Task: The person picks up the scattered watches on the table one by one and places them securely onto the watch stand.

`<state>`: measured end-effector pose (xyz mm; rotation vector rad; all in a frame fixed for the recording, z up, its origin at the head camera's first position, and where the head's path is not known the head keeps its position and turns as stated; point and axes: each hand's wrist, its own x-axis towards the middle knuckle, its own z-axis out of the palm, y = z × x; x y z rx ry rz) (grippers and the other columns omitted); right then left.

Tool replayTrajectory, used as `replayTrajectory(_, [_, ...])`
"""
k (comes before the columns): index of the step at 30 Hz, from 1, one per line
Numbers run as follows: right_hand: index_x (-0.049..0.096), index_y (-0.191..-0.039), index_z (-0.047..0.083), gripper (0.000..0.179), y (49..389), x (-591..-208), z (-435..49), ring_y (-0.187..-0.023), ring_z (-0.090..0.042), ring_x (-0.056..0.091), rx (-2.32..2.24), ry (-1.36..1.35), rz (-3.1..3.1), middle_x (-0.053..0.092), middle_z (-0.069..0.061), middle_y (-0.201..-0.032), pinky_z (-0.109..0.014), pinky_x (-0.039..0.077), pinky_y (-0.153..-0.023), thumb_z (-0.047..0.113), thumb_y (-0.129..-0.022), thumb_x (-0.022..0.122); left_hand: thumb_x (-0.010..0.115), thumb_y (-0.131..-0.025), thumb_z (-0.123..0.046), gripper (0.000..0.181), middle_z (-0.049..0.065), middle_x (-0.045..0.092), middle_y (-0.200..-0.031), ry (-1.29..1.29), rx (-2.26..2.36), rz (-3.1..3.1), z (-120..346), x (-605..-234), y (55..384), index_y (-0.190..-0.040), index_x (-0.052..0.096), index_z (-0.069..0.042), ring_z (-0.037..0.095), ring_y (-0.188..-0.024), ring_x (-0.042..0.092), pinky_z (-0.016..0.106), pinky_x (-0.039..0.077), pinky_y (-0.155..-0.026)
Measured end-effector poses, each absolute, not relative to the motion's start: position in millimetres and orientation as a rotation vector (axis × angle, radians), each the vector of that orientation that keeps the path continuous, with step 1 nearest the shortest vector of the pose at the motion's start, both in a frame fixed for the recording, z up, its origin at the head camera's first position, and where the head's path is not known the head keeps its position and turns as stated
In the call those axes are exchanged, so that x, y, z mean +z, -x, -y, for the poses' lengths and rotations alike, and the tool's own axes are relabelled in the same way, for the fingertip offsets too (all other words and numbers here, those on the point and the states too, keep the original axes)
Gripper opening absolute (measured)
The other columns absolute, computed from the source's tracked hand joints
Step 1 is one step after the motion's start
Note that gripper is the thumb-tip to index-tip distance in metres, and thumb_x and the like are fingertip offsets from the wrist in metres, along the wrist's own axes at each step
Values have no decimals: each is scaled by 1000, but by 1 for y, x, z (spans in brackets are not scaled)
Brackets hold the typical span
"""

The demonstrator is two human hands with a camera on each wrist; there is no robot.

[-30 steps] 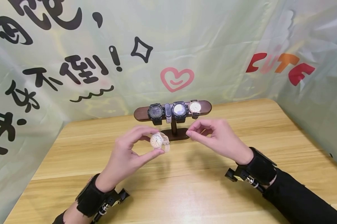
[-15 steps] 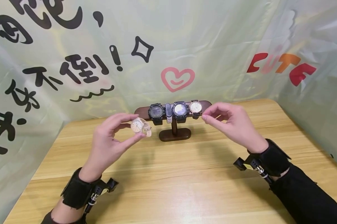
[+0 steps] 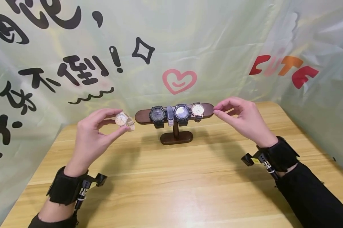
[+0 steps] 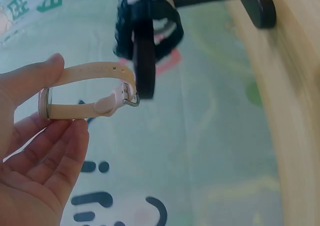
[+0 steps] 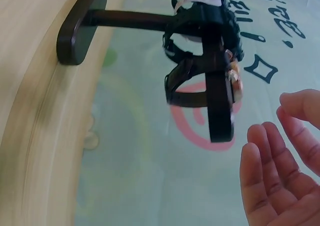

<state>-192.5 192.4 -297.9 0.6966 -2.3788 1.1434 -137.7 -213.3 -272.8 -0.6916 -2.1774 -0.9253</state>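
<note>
A wristwatch [image 3: 121, 120] with a pale face and pale pink strap is pinched between the thumb and fingers of my left hand [image 3: 92, 134]. Its strap [image 4: 92, 73] is buckled into a loop. The buckle side hangs just off the left end of a dark brown watch stand [image 3: 143, 117]. On the bar sit a black digital watch [image 3: 157, 114], a slim fitness band [image 3: 170, 114], a second black watch [image 3: 181, 112] and a rose-gold watch [image 3: 198, 110]. My right hand [image 3: 239, 117] holds nothing; its loosely bent fingers are beside the bar's right end, apart from it in the right wrist view.
The stand's oval base [image 3: 177, 138] rests on a wooden table [image 3: 171, 186], towards the back. Behind and at both sides hangs a pale green printed cloth [image 3: 222, 47] with lettering and a pink heart.
My left hand has carried the wristwatch left and upward, from before the base to beside the bar's left end. My right hand has moved right and up to the other end.
</note>
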Motion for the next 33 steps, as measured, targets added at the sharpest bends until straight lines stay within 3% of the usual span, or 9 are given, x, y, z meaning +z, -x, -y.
replayTrajectory(5, [69, -99, 11, 15, 186, -288, -188, -86, -7, 57, 1116, -663, 2401, 63, 4, -96, -20, 49, -70, 18, -86, 73, 87, -66, -14, 50, -6, 66, -109, 654, -879, 2232, 232, -282, 156, -112, 70, -6, 13, -95, 64, 22, 54, -77])
replayTrajectory(9, [68, -103, 6, 19, 181, -283, -184, -89, -11, 57, 1096, -653, 2431, 62, 0, -100, -24, 50, -71, 13, -86, 73, 87, -66, -14, 50, -5, 65, -109, 660, -914, 2271, 235, -284, 167, -113, 69, -6, 12, -96, 62, 24, 55, -77])
replayTrajectory(13, [68, -107, 9, 24, 192, -294, -189, -93, -10, 56, 1087, -670, 2463, 61, 1, -106, -23, 49, -75, 21, -86, 73, 86, -68, -11, 48, 0, 66, -107, 644, -1008, 2323, 228, -283, 171, -112, 69, -5, 14, -91, 64, 25, 56, -75])
replayTrajectory(18, [68, -109, 16, 30, 208, -311, -198, -97, -9, 56, 1104, -686, 2482, 60, 3, -109, -32, 50, -80, 34, -85, 72, 83, -71, -4, 44, 7, 67, -103, 622, -1085, 2385, 215, -274, 165, -112, 68, -1, 19, -86, 67, 21, 55, -74])
replayTrajectory(24, [67, -112, 16, 35, 213, -317, -199, -101, -18, 57, 1139, -704, 2481, 60, 3, -110, -41, 50, -85, 37, -85, 72, 83, -71, -5, 46, 8, 66, -103, 587, -1081, 2452, 206, -269, 163, -114, 67, -2, 20, -87, 67, 22, 56, -72])
replayTrajectory(30, [66, -116, 17, 38, 212, -317, -198, -101, -17, 58, 1136, -685, 2500, 60, 5, -111, -40, 49, -86, 37, -84, 72, 83, -72, -6, 46, 8, 65, -107, 609, -1092, 2466, 204, -274, 166, -115, 67, -3, 20, -89, 67, 18, 54, -72])
replayTrajectory(33, [66, -116, 16, 39, 212, -317, -197, -100, -19, 59, 1139, -684, 2504, 60, 5, -111, -38, 49, -85, 37, -84, 73, 83, -73, -11, 46, 2, 65, -107, 623, -1090, 2468, 208, -284, 176, -116, 68, -8, 16, -89, 67, 16, 54, -73])
